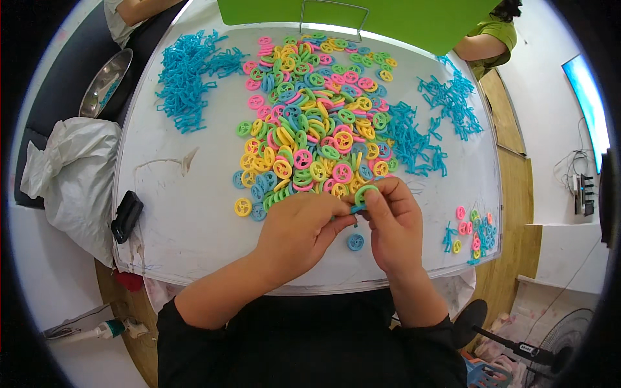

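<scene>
My right hand [396, 226] pinches a green plastic spoked wheel [363, 193] between thumb and fingers. Against it, my left hand [299, 223] grips a small blue plastic piece [357, 209], mostly hidden by the fingertips. The two pieces meet or nearly meet; whether they are joined I cannot tell. Just below my hands a single blue wheel [355, 242] lies flat on the white table [194, 226]. Beyond my fingers spreads a big heap of pink, yellow, green and blue wheels [303, 158].
Blue plastic frame pieces lie in piles at the far left [184, 84] and right [414, 145]. A small mixed group [477, 233] sits at the right edge. At left are a black case [127, 216] and white sack [77, 181]. A green board [401, 22] stands at the far side, people beside it.
</scene>
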{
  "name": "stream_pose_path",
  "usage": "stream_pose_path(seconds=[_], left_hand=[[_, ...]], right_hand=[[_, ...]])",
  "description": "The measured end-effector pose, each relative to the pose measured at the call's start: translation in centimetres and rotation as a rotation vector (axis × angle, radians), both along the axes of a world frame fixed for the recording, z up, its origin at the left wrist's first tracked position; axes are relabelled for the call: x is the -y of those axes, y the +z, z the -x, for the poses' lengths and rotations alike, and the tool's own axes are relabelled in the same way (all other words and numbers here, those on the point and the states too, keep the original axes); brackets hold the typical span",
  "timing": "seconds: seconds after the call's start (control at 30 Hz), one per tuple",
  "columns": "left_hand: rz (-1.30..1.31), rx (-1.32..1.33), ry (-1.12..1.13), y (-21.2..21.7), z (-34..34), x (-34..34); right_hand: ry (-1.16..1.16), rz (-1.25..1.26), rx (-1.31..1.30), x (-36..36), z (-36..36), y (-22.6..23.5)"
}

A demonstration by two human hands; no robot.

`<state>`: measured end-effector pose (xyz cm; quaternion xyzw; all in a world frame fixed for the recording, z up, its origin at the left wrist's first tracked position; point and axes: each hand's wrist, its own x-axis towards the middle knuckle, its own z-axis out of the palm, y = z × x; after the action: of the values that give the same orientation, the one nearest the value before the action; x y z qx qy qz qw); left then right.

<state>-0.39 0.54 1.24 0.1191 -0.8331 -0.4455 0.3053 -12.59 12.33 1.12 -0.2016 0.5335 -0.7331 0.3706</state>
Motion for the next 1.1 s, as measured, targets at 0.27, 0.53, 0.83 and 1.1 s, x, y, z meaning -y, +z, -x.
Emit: stream_pose_path(seconds=[0.27,0.53,0.83,1.1], left_hand=[[-0.182,0.053,-0.084,0.1,-0.5,0.8],[-0.584,-0.101,-0.145,-0.8,-0.9,0.3],[-0.412,-0.132,-0.009,-0.6,-0.3,-0.3],[-0.305,-0.165,-0.02,-0.6,-0.3,0.0]], right_hand=[[0.076,-0.02,-0.272,-0.8,0.3,0.7],[0.222,-0.044,-0.263,-1.9,0.6,1.1],[0.041,-0.017,-0.963,-1.5,0.6,0.3],[0.166,-0.073,-0.036,-2.0,0.3,1.3]])
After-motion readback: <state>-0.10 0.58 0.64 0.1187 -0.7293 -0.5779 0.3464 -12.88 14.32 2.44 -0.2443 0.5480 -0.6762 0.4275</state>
